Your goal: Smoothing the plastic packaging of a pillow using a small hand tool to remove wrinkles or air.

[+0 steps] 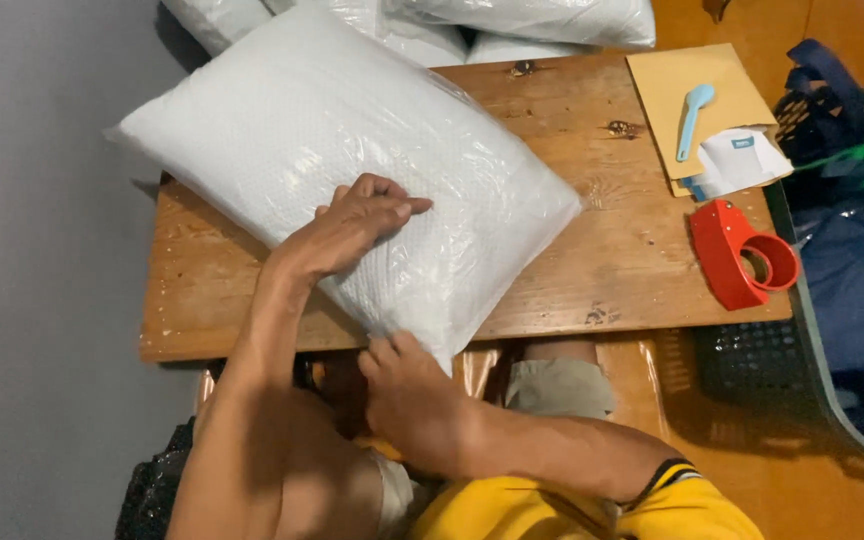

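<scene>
A white pillow [342, 130] sealed in clear plastic lies tilted across a low wooden table [602, 250]. My left hand [352, 225] rests flat on top of the pillow near its front edge, fingers together, pressing down. My right hand [407, 395] is at the table's front edge, its fingers pinching the pillow's lower corner where the plastic hangs over the wood.
A red tape dispenser [742, 255] sits at the table's right front. A tan envelope [697, 100] with a light blue tool [694, 115] and white paper [742, 160] lies at the back right. More wrapped pillows [522, 20] are stacked behind. A dark basket [832, 300] stands to the right.
</scene>
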